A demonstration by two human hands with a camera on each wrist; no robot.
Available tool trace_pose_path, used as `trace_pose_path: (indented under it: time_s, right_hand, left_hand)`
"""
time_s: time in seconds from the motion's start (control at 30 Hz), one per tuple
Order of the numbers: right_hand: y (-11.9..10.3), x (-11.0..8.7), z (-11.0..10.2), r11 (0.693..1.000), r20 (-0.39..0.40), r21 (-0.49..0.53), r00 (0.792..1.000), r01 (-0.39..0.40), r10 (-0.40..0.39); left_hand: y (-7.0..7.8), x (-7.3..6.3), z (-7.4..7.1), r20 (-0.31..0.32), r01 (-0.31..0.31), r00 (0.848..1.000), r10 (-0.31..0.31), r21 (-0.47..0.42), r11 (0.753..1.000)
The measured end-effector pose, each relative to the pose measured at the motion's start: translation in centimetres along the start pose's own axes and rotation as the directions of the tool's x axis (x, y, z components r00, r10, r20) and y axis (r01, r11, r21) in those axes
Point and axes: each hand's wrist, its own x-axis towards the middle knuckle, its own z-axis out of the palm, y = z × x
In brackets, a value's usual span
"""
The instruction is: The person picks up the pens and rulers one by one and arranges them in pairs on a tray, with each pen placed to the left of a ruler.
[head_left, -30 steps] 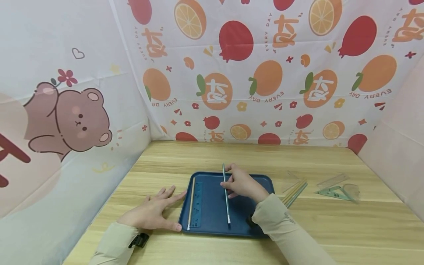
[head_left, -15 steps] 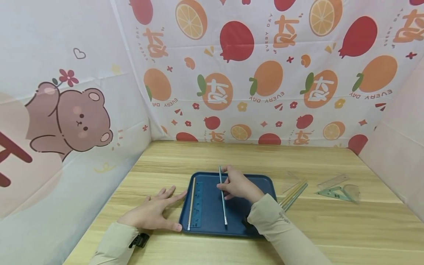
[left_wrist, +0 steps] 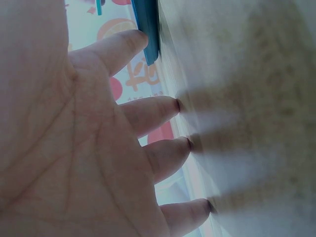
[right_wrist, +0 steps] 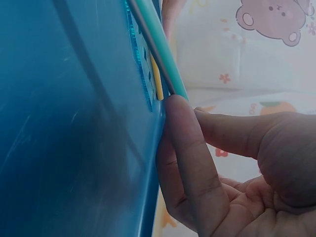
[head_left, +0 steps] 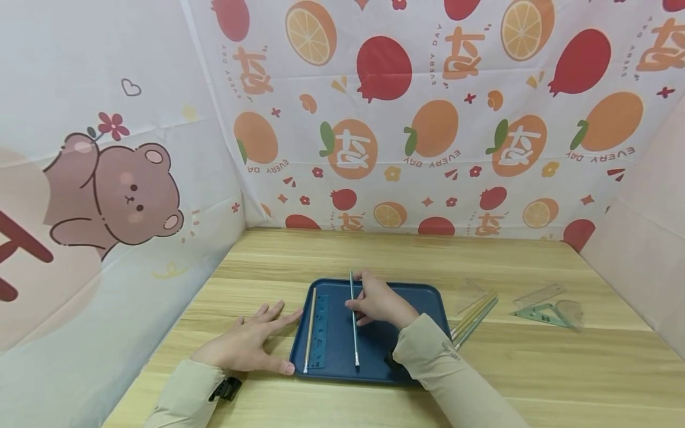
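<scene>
Left hand [head_left: 251, 343] is lying palm down, fingers spread and relaxed, grasping nothing. Thumb tip is resting against the near-left corner of the blue tray [head_left: 337, 333], forefinger reaching its left edge; in the left wrist view the other fingertips are touching the table [head_left: 278, 249]. Reading: the hand is probably steadying the tray so it won't slide.

Right hand [head_left: 380, 302] is pinching a teal pencil [head_left: 355, 333] between thumb and fingers, above the tray's middle, a little left of centre. Grip is sitting toward the far end; the pale end is pointing at the near edge. Probably this is leaving the lower length free and keeping the knuckles out from under it. Shaft is running roughly parallel to the tray's left edge. Right wrist view is showing a shadow well apart from the shaft, so most of it seems raised; cannot tell whether the lower tip is touching.

Inside, along the left edge: a yellow pencil [head_left: 310, 330], with a blue ruler [head_left: 319, 330] just beside it on the right. Both are lying lengthwise, near to far, perhaps lined up to save room.

Beyond the tray's right edge a pencil bundle [head_left: 474, 316] is slanting, partly behind the sleeve. Nearer the table's right edge, a green set square [head_left: 531, 312], clear ruler [head_left: 540, 294] and protractor [head_left: 570, 311] are lying close together, apparently set aside within reach.
</scene>
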Motion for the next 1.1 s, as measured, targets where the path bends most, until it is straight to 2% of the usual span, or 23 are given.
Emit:
trace_pose_path:
  time_s: [0.7, 1.1]
  right_hand:
    - [-0.5, 0.9, 1.8, 0.999, 0.024, -0.027, 0.999, -0.036, 0.036]
    - [-1.0, 1.2, 2.9, 0.996, 0.011, -0.079, 0.999, -0.048, 0.049]
  left_hand:
    - [0.2, 0.0, -0.1, 0.007, 0.009, 1.000, -0.009, -0.006, 1.000]
    - [0.1, -0.1, 0.0, -0.006, 0.004, 1.000, -0.004, 0.012, 1.000]
